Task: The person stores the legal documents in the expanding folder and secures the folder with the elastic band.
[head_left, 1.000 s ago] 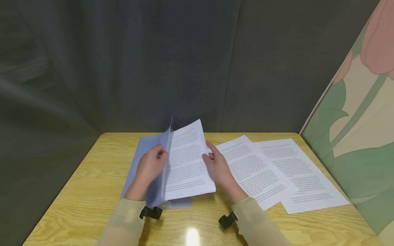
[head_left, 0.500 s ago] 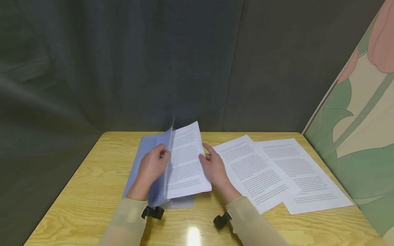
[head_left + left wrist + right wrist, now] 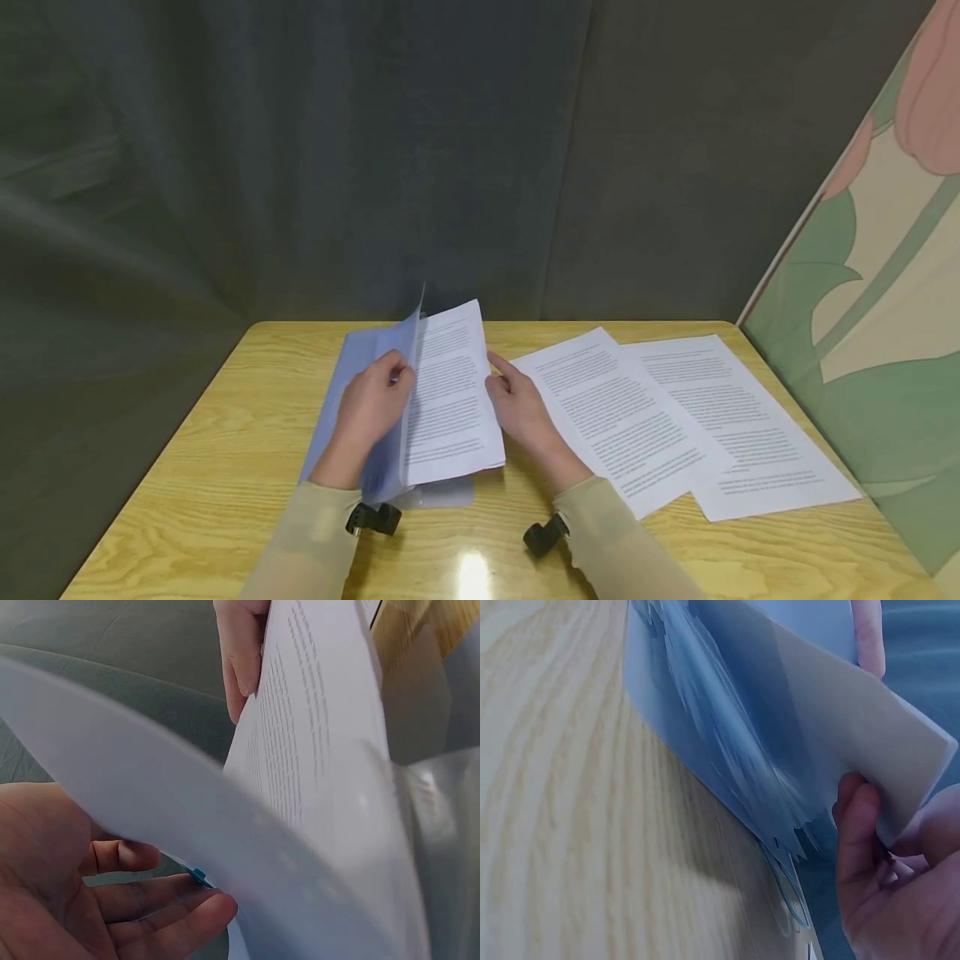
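Note:
A translucent blue folder (image 3: 360, 346) with clear pockets lies left of centre on the table. My left hand (image 3: 372, 400) grips a raised plastic leaf (image 3: 386, 467) of it, fingers curled at its edge. Between the leaves stands a stack of printed paper (image 3: 450, 396), its left side hidden behind that leaf. My right hand (image 3: 527, 412) pinches the stack's right edge, thumb on the printed side. In the right wrist view, several clear pockets (image 3: 712, 697) fan out beneath the stack (image 3: 855, 712), and the right fingers (image 3: 859, 825) bend around its edge.
Two printed sheets (image 3: 622, 417) overlap on the right half of the wooden table (image 3: 202, 433). A dark curtain (image 3: 450, 167) hangs behind the table's far edge. A flower-patterned panel (image 3: 892, 350) borders the right side.
The paper stack has slid left, further behind the raised leaf, and my right hand has moved left with it. My left hand has hardly moved on the folder.

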